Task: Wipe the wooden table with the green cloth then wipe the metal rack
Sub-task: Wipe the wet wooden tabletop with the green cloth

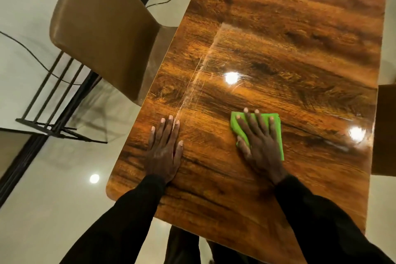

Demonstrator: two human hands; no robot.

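Right hand (260, 146) flat, fingers spread straight, pressing green cloth (276, 129) onto wooden table (278, 38), lower centre-right of frame. Left hand (166, 152) flat on bare tabletop, fingers straight, holding nothing, lower centre, near table's left edge. Pale smear streak above left hand. Brown chair (102, 28) upper left, beside table. Dark metal rack (55, 100) at left edge, on floor.
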